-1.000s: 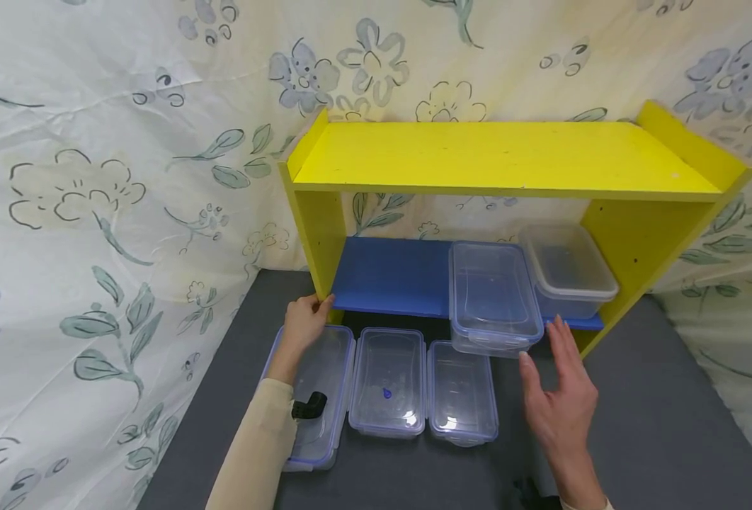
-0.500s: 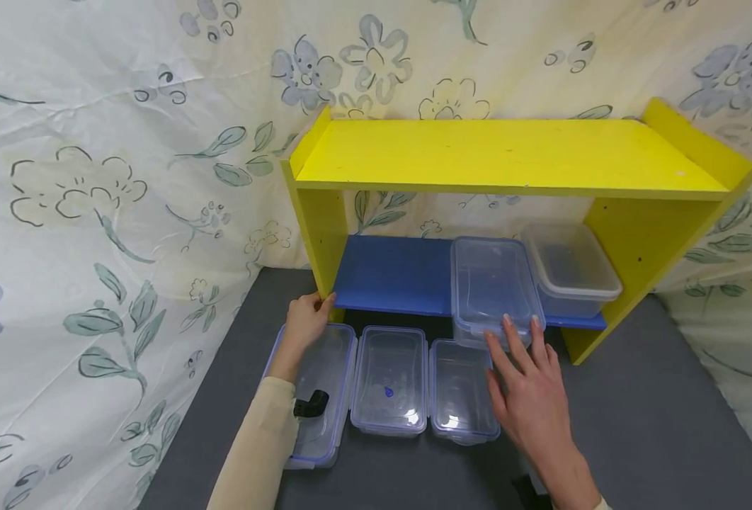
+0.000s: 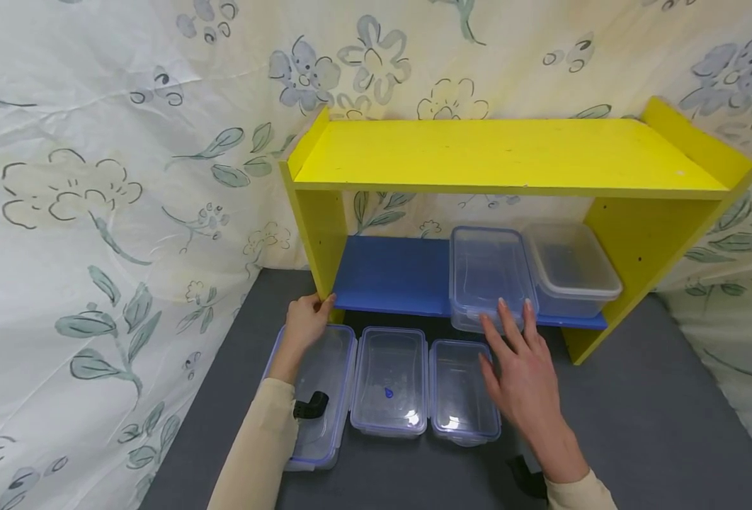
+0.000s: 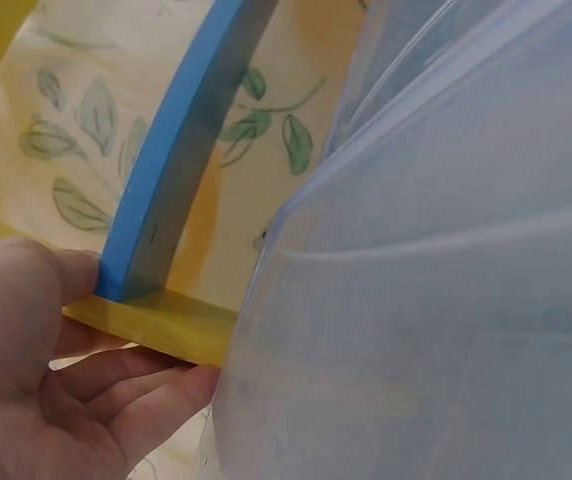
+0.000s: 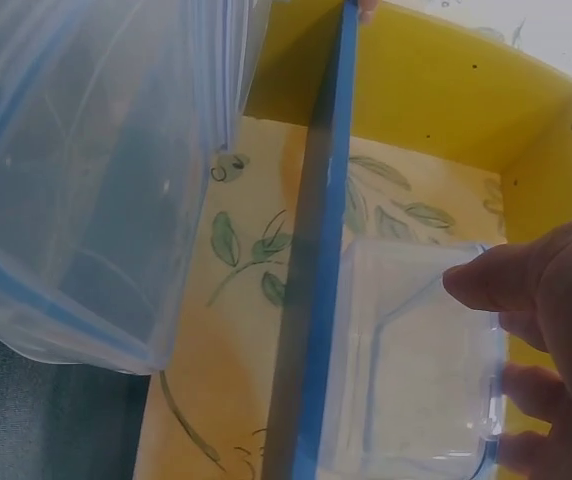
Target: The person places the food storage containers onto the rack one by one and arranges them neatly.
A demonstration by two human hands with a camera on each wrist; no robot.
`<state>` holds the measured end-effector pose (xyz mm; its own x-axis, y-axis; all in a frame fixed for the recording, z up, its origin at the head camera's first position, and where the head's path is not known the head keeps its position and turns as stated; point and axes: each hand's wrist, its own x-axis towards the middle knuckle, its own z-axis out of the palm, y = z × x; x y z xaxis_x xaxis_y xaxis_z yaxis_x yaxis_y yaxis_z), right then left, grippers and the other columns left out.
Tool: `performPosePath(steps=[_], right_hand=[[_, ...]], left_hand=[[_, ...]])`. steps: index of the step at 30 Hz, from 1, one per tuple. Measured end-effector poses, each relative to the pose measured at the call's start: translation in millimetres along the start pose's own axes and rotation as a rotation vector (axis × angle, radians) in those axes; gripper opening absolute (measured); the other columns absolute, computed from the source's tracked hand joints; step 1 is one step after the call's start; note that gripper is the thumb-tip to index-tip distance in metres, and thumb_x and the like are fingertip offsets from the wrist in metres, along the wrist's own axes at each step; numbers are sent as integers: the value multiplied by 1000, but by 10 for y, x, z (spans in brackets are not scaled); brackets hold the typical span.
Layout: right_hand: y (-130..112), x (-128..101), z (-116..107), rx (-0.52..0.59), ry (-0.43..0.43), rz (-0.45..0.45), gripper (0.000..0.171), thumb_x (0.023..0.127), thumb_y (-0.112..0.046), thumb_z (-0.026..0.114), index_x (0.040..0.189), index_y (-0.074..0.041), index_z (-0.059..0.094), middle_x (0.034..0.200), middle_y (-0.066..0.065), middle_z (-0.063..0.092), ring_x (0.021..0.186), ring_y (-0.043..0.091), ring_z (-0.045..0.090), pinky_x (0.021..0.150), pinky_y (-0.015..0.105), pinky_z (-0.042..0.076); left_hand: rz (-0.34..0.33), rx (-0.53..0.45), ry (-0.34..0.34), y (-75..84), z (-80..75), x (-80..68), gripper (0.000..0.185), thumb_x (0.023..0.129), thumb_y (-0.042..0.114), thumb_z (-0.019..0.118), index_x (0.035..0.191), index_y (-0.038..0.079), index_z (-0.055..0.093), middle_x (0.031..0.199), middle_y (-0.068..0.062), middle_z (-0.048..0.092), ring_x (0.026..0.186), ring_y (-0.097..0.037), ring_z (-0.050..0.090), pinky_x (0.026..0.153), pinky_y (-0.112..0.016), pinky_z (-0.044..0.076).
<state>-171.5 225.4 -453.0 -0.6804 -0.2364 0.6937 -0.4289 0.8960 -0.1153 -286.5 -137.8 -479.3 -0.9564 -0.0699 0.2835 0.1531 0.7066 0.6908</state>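
My left hand [image 3: 306, 322] grips the front edge of the yellow bookshelf's left side panel [image 4: 181, 330], where the blue shelf [image 3: 391, 273] meets it. Thumb and fingers lie on opposite sides of the panel in the left wrist view. My right hand [image 3: 529, 386] has its fingers extended against the front end of a clear lidded food container [image 3: 491, 265]. That container lies on the blue shelf, its front jutting slightly past the edge. Right beside it stands another clear container [image 3: 570, 262] with a frosted lid, near the right side panel.
In front of the bookshelf, clear blue-rimmed containers stand in a row on the dark table [image 3: 656, 425]: a large one [image 3: 328, 361], a middle one [image 3: 389, 361] and a smaller one [image 3: 462, 386]. The yellow top board [image 3: 503, 156] spans above the blue shelf. Patterned cloth [image 3: 95, 248] hangs behind.
My right hand has moved from the container's right corner to its front end. The container has slid back, deeper onto the blue shelf. My left hand has stayed on the side panel.
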Motion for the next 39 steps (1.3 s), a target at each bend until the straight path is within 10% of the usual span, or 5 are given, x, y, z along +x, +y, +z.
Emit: performPosePath(steps=[9, 21, 33, 39], right_hand=[[89, 97, 101, 52, -25, 69, 69, 75, -13, 79, 139, -10, 53, 152, 16, 41, 147, 43, 20, 51, 46, 51], [153, 180, 201, 58, -26, 82, 68, 77, -14, 78, 140, -12, 53, 152, 13, 41, 148, 42, 20, 43, 46, 46], [260, 173, 249, 92, -7, 11, 71, 76, -15, 77, 141, -9, 50, 156, 16, 33, 147, 46, 16, 61, 54, 53], [275, 78, 258, 204, 87, -40, 54, 97, -44, 52, 141, -11, 51, 156, 18, 32, 146, 48, 19, 85, 60, 50]], left_hand=[[-5, -13, -7, 10, -12, -9, 35, 97, 31, 59, 73, 7, 64, 54, -1, 48, 47, -16, 42, 45, -27, 31], [-11, -3, -11, -9, -9, -11, 35, 97, 33, 58, 73, 7, 63, 55, -2, 49, 47, -15, 43, 45, -27, 31], [-5, -4, -12, 18, -20, -7, 36, 97, 32, 58, 72, 6, 63, 54, -1, 47, 47, -15, 41, 45, -27, 30], [-18, 3, -12, 13, -22, -9, 36, 97, 32, 58, 71, 7, 62, 54, -1, 45, 47, -15, 41, 45, -27, 30]])
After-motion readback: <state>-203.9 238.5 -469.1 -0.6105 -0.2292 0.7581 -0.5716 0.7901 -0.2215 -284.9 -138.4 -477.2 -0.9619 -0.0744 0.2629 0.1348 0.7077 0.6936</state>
